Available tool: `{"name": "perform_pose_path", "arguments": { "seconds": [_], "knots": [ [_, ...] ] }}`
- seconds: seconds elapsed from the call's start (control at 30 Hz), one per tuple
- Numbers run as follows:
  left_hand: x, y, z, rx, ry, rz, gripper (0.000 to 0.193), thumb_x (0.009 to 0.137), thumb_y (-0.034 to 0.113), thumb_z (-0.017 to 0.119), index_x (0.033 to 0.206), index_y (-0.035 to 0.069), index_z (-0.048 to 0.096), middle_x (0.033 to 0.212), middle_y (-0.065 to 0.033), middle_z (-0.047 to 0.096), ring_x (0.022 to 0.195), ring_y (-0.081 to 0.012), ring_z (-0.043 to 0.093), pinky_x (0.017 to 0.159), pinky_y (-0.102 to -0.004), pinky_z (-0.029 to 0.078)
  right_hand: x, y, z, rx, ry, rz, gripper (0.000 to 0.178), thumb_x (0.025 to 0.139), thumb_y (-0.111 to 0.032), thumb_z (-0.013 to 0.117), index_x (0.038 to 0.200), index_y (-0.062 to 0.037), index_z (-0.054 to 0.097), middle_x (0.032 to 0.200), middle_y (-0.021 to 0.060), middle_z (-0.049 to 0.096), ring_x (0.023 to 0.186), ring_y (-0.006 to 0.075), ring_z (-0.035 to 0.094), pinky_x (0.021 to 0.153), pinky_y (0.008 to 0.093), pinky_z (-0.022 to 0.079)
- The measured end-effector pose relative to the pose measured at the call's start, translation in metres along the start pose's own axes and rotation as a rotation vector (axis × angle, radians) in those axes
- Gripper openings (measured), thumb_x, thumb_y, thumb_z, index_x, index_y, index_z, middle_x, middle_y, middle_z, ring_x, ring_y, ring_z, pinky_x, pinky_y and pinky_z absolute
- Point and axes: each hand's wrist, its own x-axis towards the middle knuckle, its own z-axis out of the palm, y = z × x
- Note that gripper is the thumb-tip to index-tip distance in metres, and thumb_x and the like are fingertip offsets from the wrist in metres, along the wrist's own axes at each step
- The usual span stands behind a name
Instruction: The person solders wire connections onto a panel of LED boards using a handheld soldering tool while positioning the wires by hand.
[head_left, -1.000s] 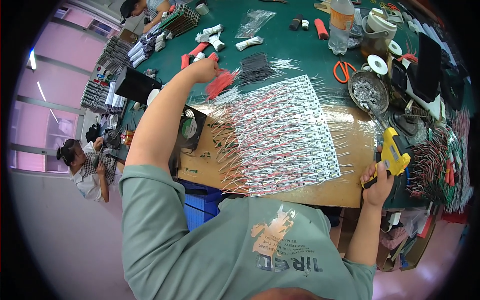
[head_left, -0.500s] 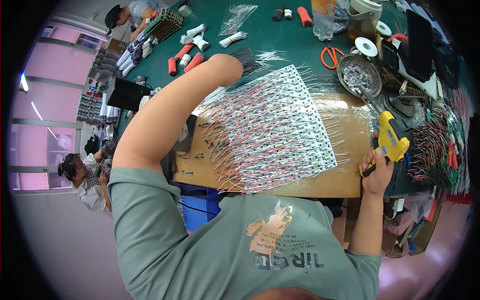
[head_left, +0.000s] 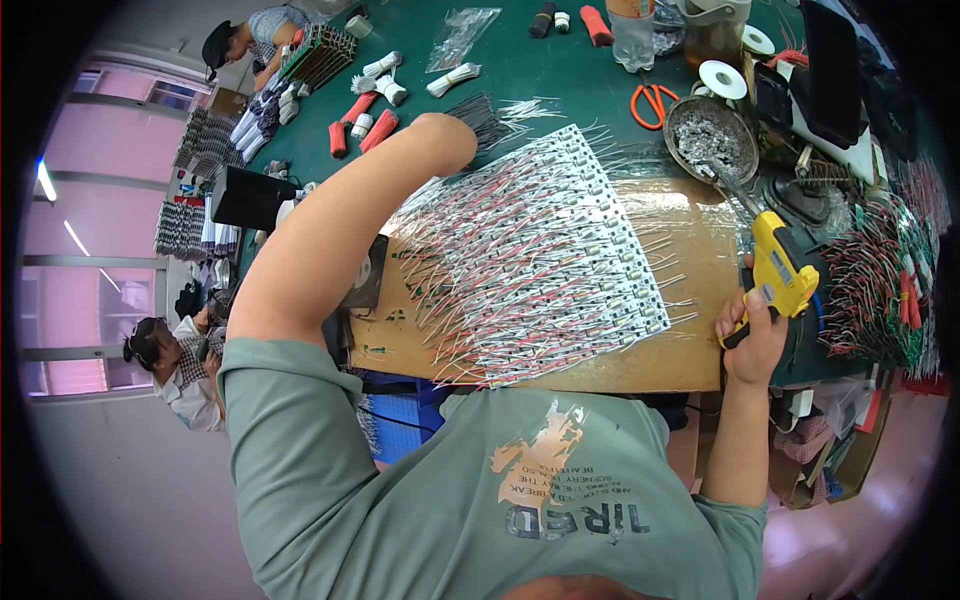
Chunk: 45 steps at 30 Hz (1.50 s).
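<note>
Gripping the yellow glue gun (head_left: 780,272) in my right hand (head_left: 752,340), fingers wrapped tight round its handle, I hold it at the right edge of the frame, just beside the brown board (head_left: 690,360). My left hand (head_left: 445,135) reaches to the upper middle, resting at the top corner of the sheet of white circuit strips (head_left: 540,270); it looks closed over the wires there, though I cannot tell exactly what the fingers pinch.

That sheet lies in the centre, tilted, on the board, red and white wires fanning out of it on both long sides. Every strip I can see seems already wired, so that part looks done; whether glue sits on the joints is too fine to tell, and I judge that to be what is left.

Counting: one glue gun, one sheet of many strips, too many to number. One pair of orange scissors (head_left: 652,102) at upper centre, one round metal dish (head_left: 710,135) of silvery bits beside it, two white tape rolls (head_left: 722,78) above it. Three red cylinders (head_left: 360,132) at upper left, another at the top edge. Green boards with wires (head_left: 880,290) pile up on the right.
</note>
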Motion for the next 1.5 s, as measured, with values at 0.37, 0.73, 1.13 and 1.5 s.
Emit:
{"name": "perform_pose_path", "arguments": {
  "seconds": [0.37, 0.73, 1.13, 1.5],
  "knots": [
    [0.004, 0.002, 0.009, -0.058, 0.221, -0.059, 0.017, 0.087, 0.019, 0.062, 0.094, 0.010, 0.075, 0.092, -0.0136, 0.071, 0.088, -0.0332, 0.069, 0.070, -0.0445, 0.055, 0.000, -0.001, -0.002, -0.006, -0.009, -0.016, 0.053, 0.091, -0.016, 0.057, 0.137, 0.0032, 0.040, 0.067, 0.0022, 0.047, 0.053, 0.0100, 0.044, 0.049, 0.0256, 0.041],
    [0.015, 0.067, 0.015, -0.804, 0.973, -0.012, 0.017, 0.092, 0.015, 0.057, 0.099, 0.009, 0.071, 0.102, -0.0104, 0.066, 0.096, -0.0340, 0.063, 0.082, -0.0434, 0.051, -0.001, 0.004, 0.002, -0.087, -0.001, -0.047, 0.055, 0.091, -0.017, 0.059, 0.138, 0.0039, 0.038, 0.067, 0.0029, 0.048, 0.052, 0.0108, 0.045, 0.048, 0.0254, 0.041],
    [0.034, 0.092, 0.035, -0.771, 1.282, -0.008, 0.016, 0.081, 0.006, 0.064, 0.094, 0.011, 0.073, 0.082, -0.0069, 0.061, 0.080, -0.0281, 0.062, 0.071, -0.0403, 0.051, 0.020, -0.017, 0.034, -0.206, -0.158, 0.101, 0.043, 0.081, -0.004, 0.072, 0.119, 0.0010, 0.054, 0.093, 0.0069, 0.061, 0.074, 0.0161, 0.061, 0.071, 0.0306, 0.053],
    [0.038, 0.093, 0.041, -0.809, 1.286, -0.004, 0.018, 0.079, 0.004, 0.065, 0.096, 0.009, 0.071, 0.085, -0.0075, 0.061, 0.083, -0.0280, 0.061, 0.072, -0.0396, 0.051, 0.061, 0.020, 0.093, -0.512, -0.284, 0.216, 0.025, 0.088, -0.021, 0.070, 0.105, -0.0030, 0.063, 0.075, -0.0035, 0.057, 0.064, 0.0048, 0.050, 0.056, 0.0236, 0.041]
  ]
}}
